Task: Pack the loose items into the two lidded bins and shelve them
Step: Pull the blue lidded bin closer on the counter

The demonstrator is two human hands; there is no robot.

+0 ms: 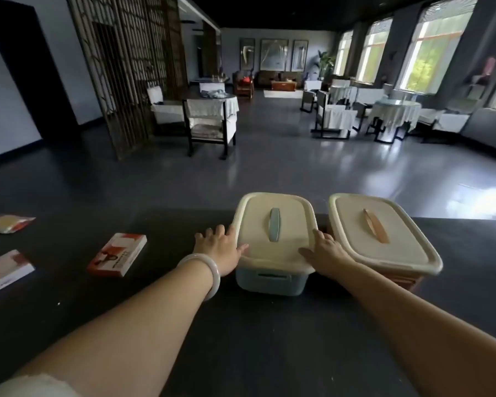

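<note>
Blue bin (271, 280) sits centre frame at the far edge of the bench (255, 339), cream lid (255, 222) on, blue handle (274, 224) on top. Orange bin (404, 279) just beside it on the right, own cream lid (352, 219) on, orange handle (375, 229).

Left hand (221, 250): on the blue bin's left rim, fingers spread and fairly straight along the side, thumb flat on the lid's near-left corner. Not clamped. White bangle (209, 275) on that wrist.

Right hand (327, 253): on the lid's right rim, thumb flat on the near-right corner, fingers going over the edge into the gap between the two bins. Fingertips hidden there, so can't tell if they hook the rim.

Loose items on the bench, left of frame, well apart from the bins: red-and-white box (117, 255) nearest, second red-and-white box (3, 270) cut off at the lower-left edge, flat packet (7, 223) above it.

Behind the bench: dark floor, covered tables and chairs, windows upper right.
</note>
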